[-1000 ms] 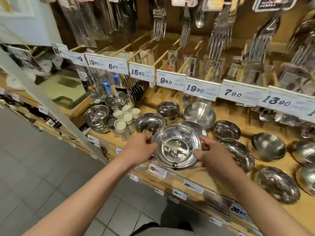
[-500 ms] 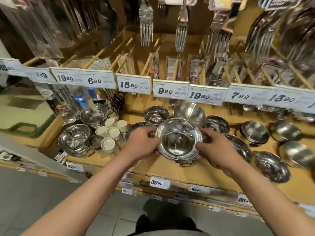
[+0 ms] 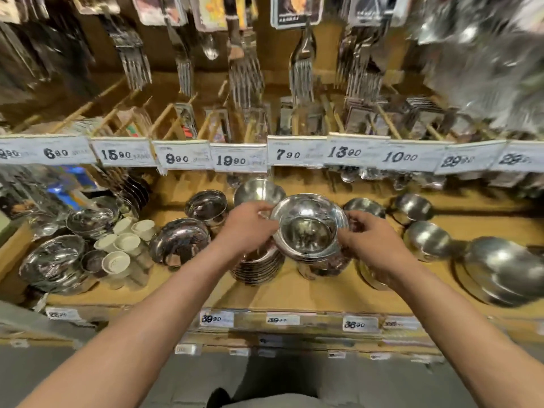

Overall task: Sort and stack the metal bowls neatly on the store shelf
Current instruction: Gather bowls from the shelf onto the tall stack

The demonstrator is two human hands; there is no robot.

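We still grip the metal bowls (image 3: 307, 228) by the rim, left hand (image 3: 245, 228) curled on the left edge, right hand (image 3: 372, 245) pinching the right edge. Since a moment ago the bowls have risen off the shelf (image 3: 294, 295) and now hang above the stack (image 3: 259, 267) of shallow dishes (the view has swung right too), between the tilted bowl (image 3: 181, 241) and the far-right pile (image 3: 506, 269).

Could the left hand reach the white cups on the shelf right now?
Probably not at once: the left hand grips the rim of the held stack of steel bowls, shared with the right hand. The white cups stand uncovered to its left, so freeing it would open the way.
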